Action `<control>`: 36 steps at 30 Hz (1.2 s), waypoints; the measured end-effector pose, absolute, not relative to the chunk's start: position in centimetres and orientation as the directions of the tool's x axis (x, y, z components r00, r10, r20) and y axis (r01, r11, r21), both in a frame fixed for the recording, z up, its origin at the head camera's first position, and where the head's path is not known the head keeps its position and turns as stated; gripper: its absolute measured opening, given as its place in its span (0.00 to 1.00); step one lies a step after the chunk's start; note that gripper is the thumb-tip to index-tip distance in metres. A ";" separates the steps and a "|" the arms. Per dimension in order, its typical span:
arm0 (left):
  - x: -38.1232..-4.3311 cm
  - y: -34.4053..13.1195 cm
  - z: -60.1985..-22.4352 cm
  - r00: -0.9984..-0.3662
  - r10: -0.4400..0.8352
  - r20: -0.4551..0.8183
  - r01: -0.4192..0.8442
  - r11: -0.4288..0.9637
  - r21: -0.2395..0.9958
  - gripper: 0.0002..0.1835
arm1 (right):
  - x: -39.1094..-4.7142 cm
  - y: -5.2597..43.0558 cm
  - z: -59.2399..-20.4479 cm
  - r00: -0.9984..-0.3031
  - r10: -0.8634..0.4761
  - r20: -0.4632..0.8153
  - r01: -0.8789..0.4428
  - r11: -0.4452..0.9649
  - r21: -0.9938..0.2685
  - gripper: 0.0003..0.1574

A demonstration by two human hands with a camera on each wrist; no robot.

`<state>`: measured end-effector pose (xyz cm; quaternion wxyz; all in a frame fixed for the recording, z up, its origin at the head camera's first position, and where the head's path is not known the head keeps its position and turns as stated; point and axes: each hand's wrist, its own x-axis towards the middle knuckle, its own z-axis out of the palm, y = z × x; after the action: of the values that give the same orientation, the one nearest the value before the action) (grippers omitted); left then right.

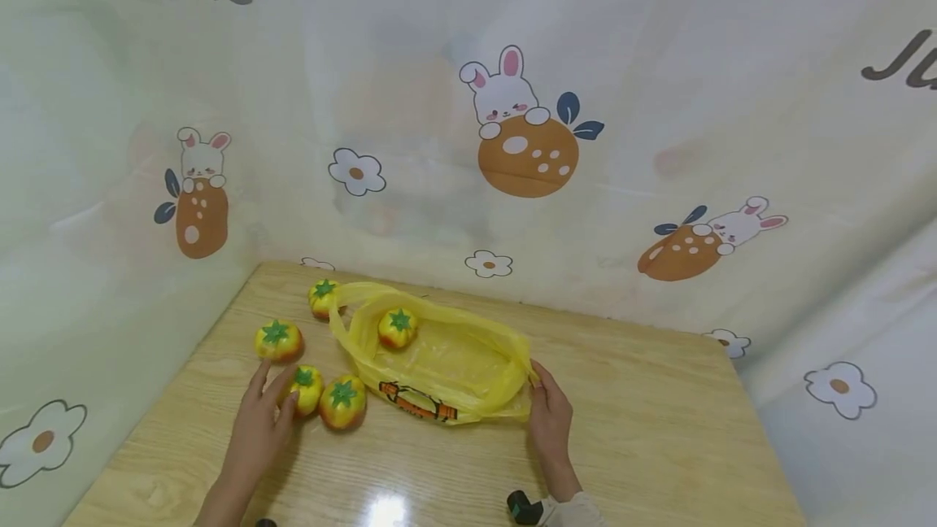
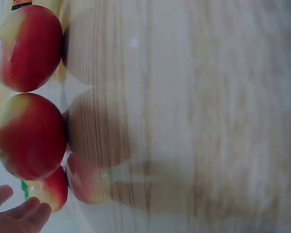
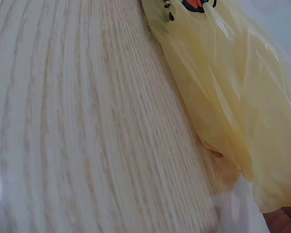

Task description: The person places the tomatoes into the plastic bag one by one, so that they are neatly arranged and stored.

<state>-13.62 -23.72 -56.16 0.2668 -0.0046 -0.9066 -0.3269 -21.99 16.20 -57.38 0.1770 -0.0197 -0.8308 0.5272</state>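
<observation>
A yellow plastic bag (image 1: 439,348) with an orange-and-black print lies on the table, its mouth spread wide. Inside it sits one round yellow-and-red fruit (image 1: 398,328) with a green leafy top. My right hand (image 1: 551,417) pinches the bag's right edge; in the right wrist view only a bit of that hand shows below the bag (image 3: 223,87). My left hand (image 1: 258,421) reaches in beside a similar fruit (image 1: 307,389), thumb close to its side and fingers loosely spread. Another fruit (image 1: 342,402) stands just right of it, and one more (image 1: 278,341) lies beyond my left fingertips.
A further fruit (image 1: 320,299) stands at the back left, partly behind the bag's handle. The wooden table (image 1: 659,421) meets a pale printed cloth (image 1: 410,104) at the back and left. A small black object (image 1: 523,507) is at my right wrist.
</observation>
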 end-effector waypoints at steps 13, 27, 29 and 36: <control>-13.7 -23.1 -56.8 -0.912 -0.142 0.384 0.139 0.775 0.617 0.26 | -21.8 16.2 -57.6 -0.940 0.232 0.250 -0.123 0.453 -0.883 0.22; -14.6 -23.2 -56.5 -0.924 -0.193 0.329 0.074 0.756 0.650 0.28 | -21.6 16.3 -58.1 -0.954 0.198 0.224 -0.123 0.423 -0.898 0.23; -14.6 -23.5 -56.4 -0.908 -0.203 0.367 0.090 0.761 0.642 0.28 | -21.5 16.3 -58.1 -0.954 0.194 0.228 -0.130 0.417 -0.900 0.24; -15.5 -23.9 -54.9 -0.833 -0.193 0.519 0.191 0.780 0.596 0.27 | -21.6 16.2 -58.0 -0.941 0.206 0.267 -0.169 0.399 -0.901 0.23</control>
<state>-15.47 -23.92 -54.88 0.2892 0.0004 -0.8979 -0.3320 -21.60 16.17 -57.95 0.1709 -0.0114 -0.8188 0.5479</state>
